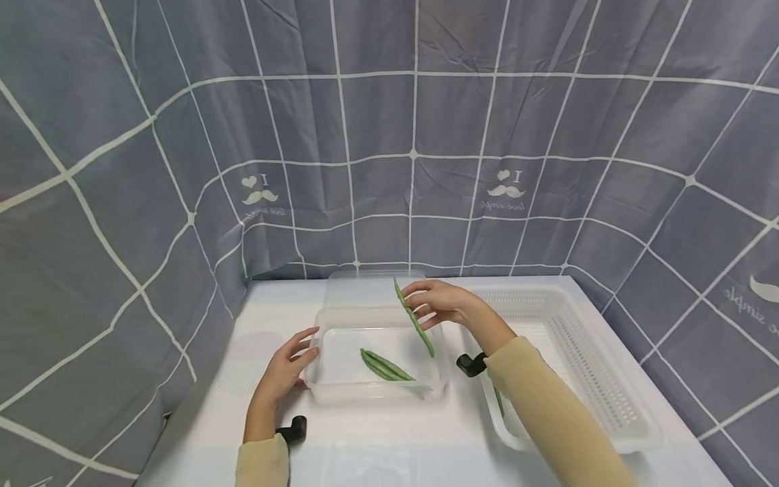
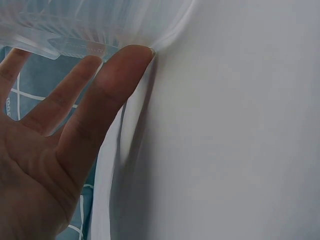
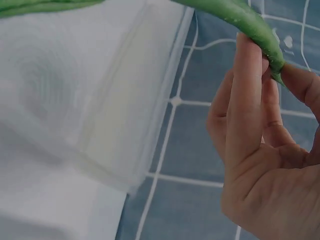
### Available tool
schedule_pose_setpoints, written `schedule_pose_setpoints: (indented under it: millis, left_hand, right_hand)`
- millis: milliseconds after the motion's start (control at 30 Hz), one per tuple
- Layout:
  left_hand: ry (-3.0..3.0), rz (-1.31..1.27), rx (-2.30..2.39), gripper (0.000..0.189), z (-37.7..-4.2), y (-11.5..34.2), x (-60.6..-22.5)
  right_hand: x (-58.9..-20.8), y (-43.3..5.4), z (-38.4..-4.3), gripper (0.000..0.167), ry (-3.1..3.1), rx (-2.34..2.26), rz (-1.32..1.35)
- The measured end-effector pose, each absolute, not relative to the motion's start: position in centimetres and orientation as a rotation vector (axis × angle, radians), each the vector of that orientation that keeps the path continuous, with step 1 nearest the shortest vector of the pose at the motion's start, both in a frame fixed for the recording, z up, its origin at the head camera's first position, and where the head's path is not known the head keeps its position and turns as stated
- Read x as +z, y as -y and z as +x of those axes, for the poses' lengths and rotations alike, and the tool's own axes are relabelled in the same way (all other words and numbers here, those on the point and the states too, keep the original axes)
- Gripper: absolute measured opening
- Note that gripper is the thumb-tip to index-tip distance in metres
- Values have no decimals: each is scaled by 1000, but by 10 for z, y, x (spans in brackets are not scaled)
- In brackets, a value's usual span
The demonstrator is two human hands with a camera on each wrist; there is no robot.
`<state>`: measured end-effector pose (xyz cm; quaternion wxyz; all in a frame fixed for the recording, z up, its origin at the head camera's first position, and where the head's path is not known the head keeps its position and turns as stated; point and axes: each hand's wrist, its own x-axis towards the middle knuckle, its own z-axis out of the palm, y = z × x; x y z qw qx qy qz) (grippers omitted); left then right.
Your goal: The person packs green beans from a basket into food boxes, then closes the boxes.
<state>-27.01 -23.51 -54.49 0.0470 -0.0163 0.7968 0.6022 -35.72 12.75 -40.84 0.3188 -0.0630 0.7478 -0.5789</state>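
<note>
My right hand (image 1: 443, 301) pinches a long green bean (image 1: 420, 329) between thumb and fingers, above the right side of a clear plastic container (image 1: 331, 390). In the right wrist view, the thumb and a finger meet near the tapered end of this bean (image 3: 245, 19). Several more green beans (image 1: 385, 366) lie together on the container's floor, toward its near side. At the left end of the container, my left hand (image 1: 281, 370) touches the wall with extended fingers. The left wrist view has the thumb (image 2: 112, 75) at the underside edge of the ribbed clear wall (image 2: 100, 25).
A white slotted basket (image 1: 599, 379) stands at the right of the table, partly behind my right forearm. A green bean (image 1: 499, 404) shows inside its left edge. Behind the container is a clear lid-like piece (image 1: 365, 289). A grey gridded curtain (image 1: 377, 189) surrounds the table.
</note>
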Motion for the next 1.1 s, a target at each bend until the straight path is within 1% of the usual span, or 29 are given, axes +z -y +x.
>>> schedule_pose_setpoints:
  millis: [367,833,1100]
  left_hand:
    - [-2434,-37,1829,52,-270,233,-543]
    - [-2445,-67,1810,54,-268,234,-543]
    - [-2433,-73,1816,56,-268,233,-542]
  right_hand:
    - [-437,-96,-351,35,-1970,-1424,-174]
    - [-467,-75,-333,17,-2104,-1222,-225]
    - [-478,-72,-326,18,-2137,-1136,-231]
